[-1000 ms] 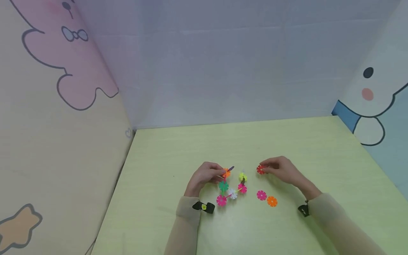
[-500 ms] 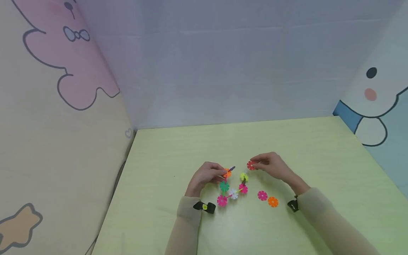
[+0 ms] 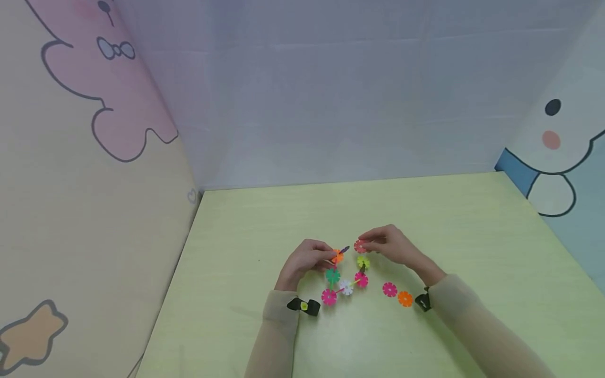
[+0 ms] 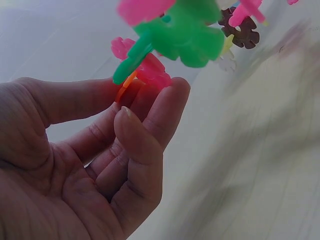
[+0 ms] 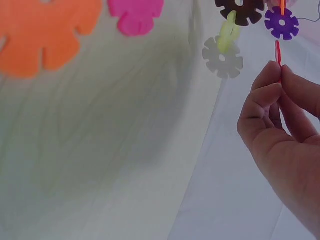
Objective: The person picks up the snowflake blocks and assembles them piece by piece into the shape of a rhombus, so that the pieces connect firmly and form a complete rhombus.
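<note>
In the head view my left hand [image 3: 304, 262] pinches an orange notched snowflake disc [image 3: 337, 256], one end of a curved chain of interlocking plastic discs. A purple disc [image 5: 272, 25] sticks out from that orange one. Along the chain come a green disc [image 4: 200, 50], pink ones, a white disc [image 3: 346, 287], a dark brown disc [image 4: 237, 35] and a yellow disc [image 3: 363, 262]. A clear disc [image 5: 220, 67] sits at the other end. My right hand [image 3: 394, 248] pinches a red disc [image 3: 360, 246] between thumb and fingertips, edge-on just short of the purple disc in the right wrist view.
A loose pink disc [image 3: 389, 289] and a loose orange disc [image 3: 405, 299] lie on the pale yellow-green table [image 3: 264, 220], right of the chain. A pale cloth wall [image 3: 307, 105] rises behind the table, with printed cartoon panels at both sides.
My right hand has brought the red disc leftward, from right of the chain to near the purple disc. My left hand and the chain have stayed nearly still.
</note>
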Tool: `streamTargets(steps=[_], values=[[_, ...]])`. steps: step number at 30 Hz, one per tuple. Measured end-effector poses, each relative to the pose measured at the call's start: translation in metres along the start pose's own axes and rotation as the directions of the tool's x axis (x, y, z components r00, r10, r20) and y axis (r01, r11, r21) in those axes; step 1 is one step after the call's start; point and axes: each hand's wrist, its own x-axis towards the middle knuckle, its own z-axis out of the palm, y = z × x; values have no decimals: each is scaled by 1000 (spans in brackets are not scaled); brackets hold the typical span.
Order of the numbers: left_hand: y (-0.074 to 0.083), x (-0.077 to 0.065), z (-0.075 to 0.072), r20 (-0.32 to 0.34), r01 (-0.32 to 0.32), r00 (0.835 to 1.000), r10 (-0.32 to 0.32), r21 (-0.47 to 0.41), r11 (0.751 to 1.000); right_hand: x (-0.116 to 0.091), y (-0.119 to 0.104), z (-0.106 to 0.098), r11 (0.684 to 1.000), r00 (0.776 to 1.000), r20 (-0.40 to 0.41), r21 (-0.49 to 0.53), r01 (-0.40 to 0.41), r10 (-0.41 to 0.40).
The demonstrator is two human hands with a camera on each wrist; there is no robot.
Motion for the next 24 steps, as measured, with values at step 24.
streamTargets(steps=[24], values=[[2,-2,1,13,-9,1000,9,-1,1000,8,-7,3,1000,997,80,8,22,-23]])
